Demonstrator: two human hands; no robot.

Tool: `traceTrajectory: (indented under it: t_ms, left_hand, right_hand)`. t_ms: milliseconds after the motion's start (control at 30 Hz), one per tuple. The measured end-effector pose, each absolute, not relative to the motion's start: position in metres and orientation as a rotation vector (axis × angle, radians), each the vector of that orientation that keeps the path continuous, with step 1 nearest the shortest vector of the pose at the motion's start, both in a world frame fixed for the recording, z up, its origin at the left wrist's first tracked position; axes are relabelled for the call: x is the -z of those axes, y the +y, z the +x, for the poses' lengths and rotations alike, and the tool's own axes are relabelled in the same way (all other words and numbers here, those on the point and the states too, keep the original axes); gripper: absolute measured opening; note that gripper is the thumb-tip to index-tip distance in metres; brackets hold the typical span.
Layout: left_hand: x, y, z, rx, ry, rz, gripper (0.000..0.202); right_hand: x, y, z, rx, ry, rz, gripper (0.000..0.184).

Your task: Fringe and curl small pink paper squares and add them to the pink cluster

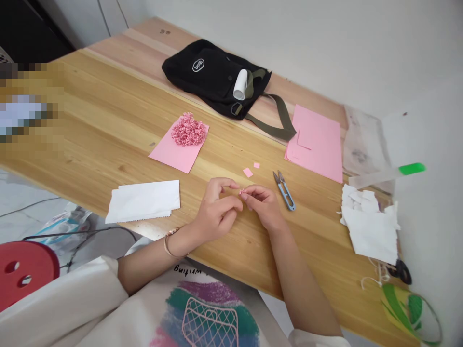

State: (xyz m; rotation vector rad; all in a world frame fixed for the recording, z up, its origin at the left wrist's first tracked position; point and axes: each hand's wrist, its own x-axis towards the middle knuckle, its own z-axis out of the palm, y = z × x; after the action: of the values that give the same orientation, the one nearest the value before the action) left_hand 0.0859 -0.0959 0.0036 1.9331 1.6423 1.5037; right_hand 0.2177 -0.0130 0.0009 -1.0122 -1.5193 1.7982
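Observation:
My right hand (263,205) pinches a small pink paper piece (241,192) between thumb and fingertips; its exact shape is too small to make out. Close on its left, my left hand (220,208) curves with index finger and thumb apart, fingertips beside the piece. Two little pink paper cuttings (248,172) lie on the table just beyond my hands. To the right of my right hand rest blue-handled thread snips (285,192), their blades pointing away from me. A heap of tiny pink pieces (188,130) sits on a pink sheet (177,153) farther off to the left.
White folded paper (144,201) lies at the table's near left edge. A black bag (206,72) with a white roll (240,86) is at the back. Stacked pink sheets (318,144), torn white paper (372,231) and a green-capped clear stick (412,168) occupy the right.

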Motion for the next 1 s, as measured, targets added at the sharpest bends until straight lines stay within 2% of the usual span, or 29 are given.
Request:
traceTrajectory:
  t_ms: [167,333,767,1000]
  left_hand:
    - [-0.009,-0.091,0.084,-1.541,1.659,1.621,0.018]
    - [-0.01,-0.083,0.084,-1.431,1.623,1.196,0.005]
    - [-0.008,-0.082,0.084,-1.387,1.478,0.945,0.021]
    - [-0.006,-0.082,0.082,-1.382,1.574,0.961,0.021]
  right_hand:
    - [0.001,-0.014,0.217,-1.781,-1.497,-1.006,0.015]
    - [0.0,-0.013,0.217,-1.759,-1.519,-0.941,0.01]
    - [-0.001,-0.011,0.22,-1.793,-1.573,-0.848,0.009]
    - [0.0,-0.009,0.224,-1.855,-1.63,-0.812,0.012]
